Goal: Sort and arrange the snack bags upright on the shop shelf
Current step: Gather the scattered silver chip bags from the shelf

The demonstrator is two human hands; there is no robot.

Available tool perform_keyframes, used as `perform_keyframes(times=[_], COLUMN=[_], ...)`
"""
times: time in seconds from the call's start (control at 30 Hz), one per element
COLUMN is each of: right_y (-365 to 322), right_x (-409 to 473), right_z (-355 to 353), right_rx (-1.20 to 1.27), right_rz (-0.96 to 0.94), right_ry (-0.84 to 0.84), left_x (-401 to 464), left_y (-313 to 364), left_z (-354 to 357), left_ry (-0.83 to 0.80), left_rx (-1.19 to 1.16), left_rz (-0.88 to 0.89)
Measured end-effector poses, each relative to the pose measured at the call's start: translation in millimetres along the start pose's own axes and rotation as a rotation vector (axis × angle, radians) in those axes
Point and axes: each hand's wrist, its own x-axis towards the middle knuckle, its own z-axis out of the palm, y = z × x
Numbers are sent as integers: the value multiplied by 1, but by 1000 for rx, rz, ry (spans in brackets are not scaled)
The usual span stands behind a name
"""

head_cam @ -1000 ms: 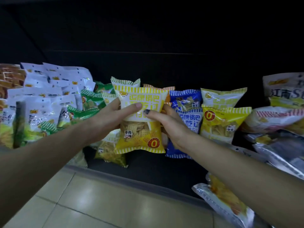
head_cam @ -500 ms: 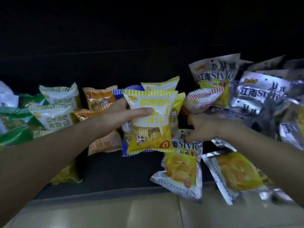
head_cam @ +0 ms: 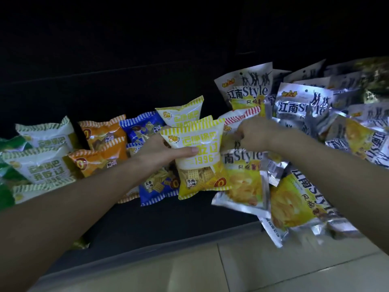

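Head view: you're partway thru. On the shelf (head_cam: 147, 224) the green-striped bags (head_cam: 45, 135), orange bags (head_cam: 101, 131) and blue bags (head_cam: 143, 125) stand upright in rough colour groups on the left. The silver bags (head_cam: 303, 102) on the right are a leaning, toppled jumble w/ some hanging over the front edge; that's what's left, I'd judge. Your left hand (head_cam: 162, 150) grips the yellow bag (head_cam: 200, 159) upright, thumb across its front, mid-shelf beside a matching one. Your right hand (head_cam: 254, 133) is curled, pinching a silver bag's (head_cam: 244, 175) top, arm reaching in from the right.
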Motion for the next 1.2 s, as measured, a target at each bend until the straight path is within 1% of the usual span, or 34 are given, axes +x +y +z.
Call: perform_keyframes(times=[0.1, 0.23, 0.3, 0.37, 0.4, 0.43, 0.47, 0.53, 0.57, 0.63, 0.7, 0.77, 0.83, 0.93, 1.0, 1.07, 1.13, 1.2], right_y=[9, 5, -2, -12, -19, -26, -33, -43, -46, -48, -50, -50, -46, -35, -28, -20, -10, 2], right_x=[-4, -6, -9, -17, -22, -26, -29, -29, -28, -25, -25, -24, -23, -20, -18, -18, -21, -26], right_z=[-13, -3, 5, 10, 12, 14, 17, 24, 28, 35, 43, 49, 52, 50, 48, 46, 41, 34], right_rx=[-187, -400, -432, -349, -266, -158, -22, 271, 376, 459, 500, 530, 561, 622, 659, 661, 659, 651], right_rz=[72, 111, 85, -7, -63, -115, -152, -160, -159, -164, -176, -191, -176, -132, -98, -34, 45, 113], right_ry=[154, 211, 262, 355, 404, 426, 404, 244, 147, 13, -27, 3, 48, 109, 155, 214, 316, 419], left_x=[5, 5, 3, 2, 2, 2, 2, 3, 4, 7, 8, 8, 9, 13, 16, 22, 31, 42], left_y=[0, -13, -20, -25, -26, -27, -29, -30, -30, -29, -29, -29, -24, -9, 7, 27, 43, 53], left_z=[9, 21, 26, 27, 27, 26, 25, 22, 20, 15, 12, 9, 7, 4, 5, 11, 23, 39], left_ry=[69, 113, 110, 124, 138, 150, 162, 169, 160, 112, 71, 53, 18, -75, -123, -114, -34, 48], left_rx=[76, 254, 300, 305, 314, 332, 357, 462, 558, 789, 919, 941, 1001, 1173, 1314, 1377, 1384, 1470], left_rz=[37, 79, 97, 111, 114, 120, 130, 173, 192, 186, 177, 190, 155, 56, 48, 102, 200, 313])
